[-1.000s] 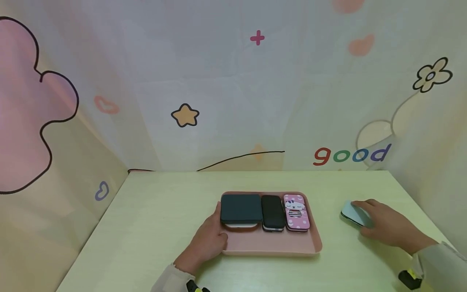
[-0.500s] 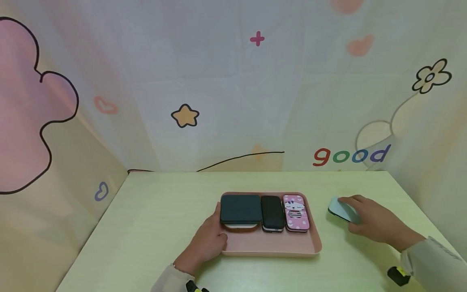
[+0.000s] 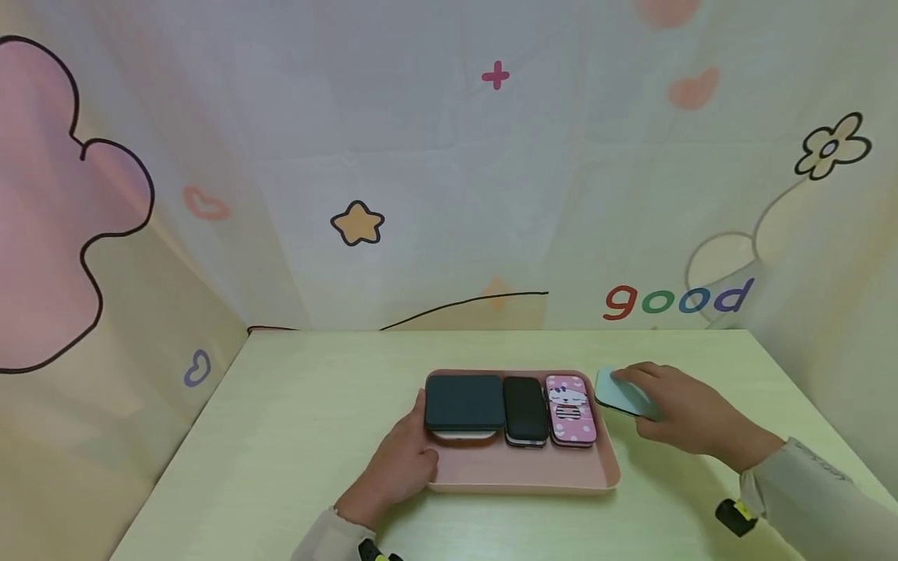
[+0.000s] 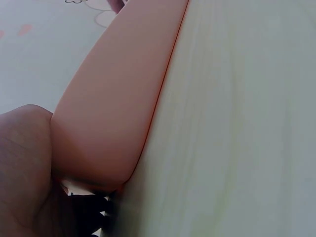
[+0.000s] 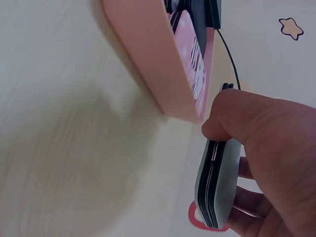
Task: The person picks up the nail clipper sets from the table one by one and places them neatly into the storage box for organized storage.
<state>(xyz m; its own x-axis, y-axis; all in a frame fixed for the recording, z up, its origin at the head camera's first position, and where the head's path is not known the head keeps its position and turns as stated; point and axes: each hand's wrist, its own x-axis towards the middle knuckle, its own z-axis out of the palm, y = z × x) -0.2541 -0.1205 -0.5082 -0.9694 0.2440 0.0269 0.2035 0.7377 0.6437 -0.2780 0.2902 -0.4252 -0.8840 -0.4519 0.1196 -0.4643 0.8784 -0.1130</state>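
My left hand (image 3: 398, 460) grips the left side of a pink tray (image 3: 519, 471), and the left wrist view shows that hand against the tray wall (image 4: 106, 113). In the tray, a dark teal flat case (image 3: 464, 401) lies over something white that is mostly hidden. Beside it are a black rounded case (image 3: 525, 407) and a pink case with a cartoon cat (image 3: 571, 409). Just off the tray's right rim, my right hand (image 3: 691, 409) pinches a pale mint flat case (image 3: 623, 393). The right wrist view shows the mint case's black layered edge (image 5: 212, 173), held above the tabletop.
The tray stands on a pale wood-look table (image 3: 302, 436). A printed cloth (image 3: 435, 171) hangs behind and at both sides of the table. Bare tabletop surrounds the tray.
My right hand has moved left with the mint case, from well right of the tray to beside its right rim. My left hand and the tray have stayed in place.
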